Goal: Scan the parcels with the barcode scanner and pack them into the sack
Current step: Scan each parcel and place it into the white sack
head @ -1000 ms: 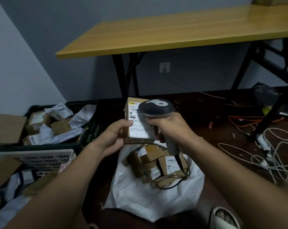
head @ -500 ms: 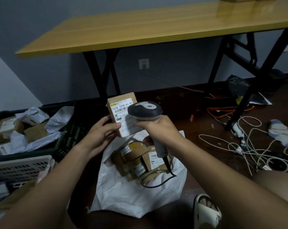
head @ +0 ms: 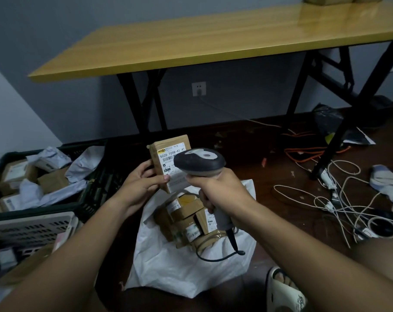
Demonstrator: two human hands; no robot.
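Item held: one small brown cardboard parcel (head: pixel 168 154), upright and slightly tilted, white shipping label facing the viewer, raised above the sack. Left hand (head: pixel 141 183): fingers and thumb curled round the parcel's left edge and lower part, thumb tip on the label. Right hand (head: pixel 222 188): fingers clenched round the grey handle of the barcode scanner (head: pixel 199 163), whose dark head with a pale top panel sits just in front of the label's right side, covering part of it; a black cable (head: pixel 222 255) loops down from the handle base onto the sack. White sack (head: pixel 179 273): lying on the dark floor below both hands, mouth open, holding several brown labelled parcels (head: pixel 184 219) in a heap. Black crate (head: pixel 94 185): at left on the floor, containing further cardboard boxes and white mailer bags (head: pixel 53 190). White slotted crate (head: pixel 31 226): in front of the black one, near the left forearm. Wooden-topped table (head: pixel 213 39) with black legs: against the grey wall behind. Wall socket (head: pixel 199 88): under the table. White and orange cables (head: pixel 339 199): tangled on the floor at right. Sandalled foot (head: pixel 285 289): bottom edge, right of the sack.
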